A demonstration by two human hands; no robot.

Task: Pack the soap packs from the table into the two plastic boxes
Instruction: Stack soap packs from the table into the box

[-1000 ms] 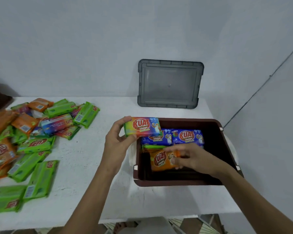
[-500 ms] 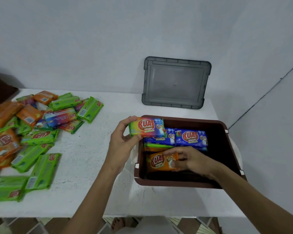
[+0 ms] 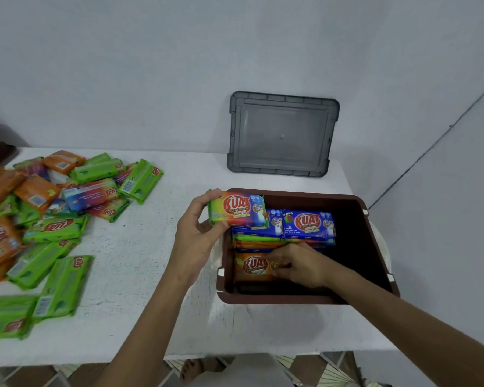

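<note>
Several soap packs (image 3: 308, 226) stacked inside brown box (image 3: 375, 227).

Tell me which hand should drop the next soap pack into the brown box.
Left. The left hand already holds a rainbow pack over the brown box rim, while the right hand is busy seating an orange pack inside.

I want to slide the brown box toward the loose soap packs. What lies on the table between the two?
In the head view, only bare white table lies between the loose soap packs and the brown box; the left hand and forearm pass above that stretch.
</note>
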